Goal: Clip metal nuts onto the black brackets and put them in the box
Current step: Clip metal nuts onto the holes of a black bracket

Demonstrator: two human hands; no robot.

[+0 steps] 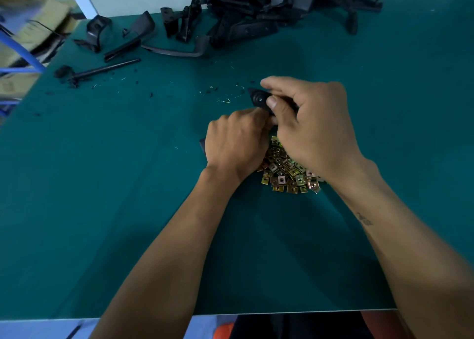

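Head view: right hand (310, 123) pinches a black bracket (259, 99) above the nut pile (287, 172); left hand (236, 143), fingers curled, meets the bracket's near end on the green desk (102, 185).

No readable text, labels, brands or numbers anywhere. Cardboard boxes (38, 20) at far left are motion-blurred; any print on them can't be made out. Small dark mark on the right forearm (364, 219), too small and soft to read as letters. Metal nuts (287, 174) and black brackets (256, 10) show no legible stamping.
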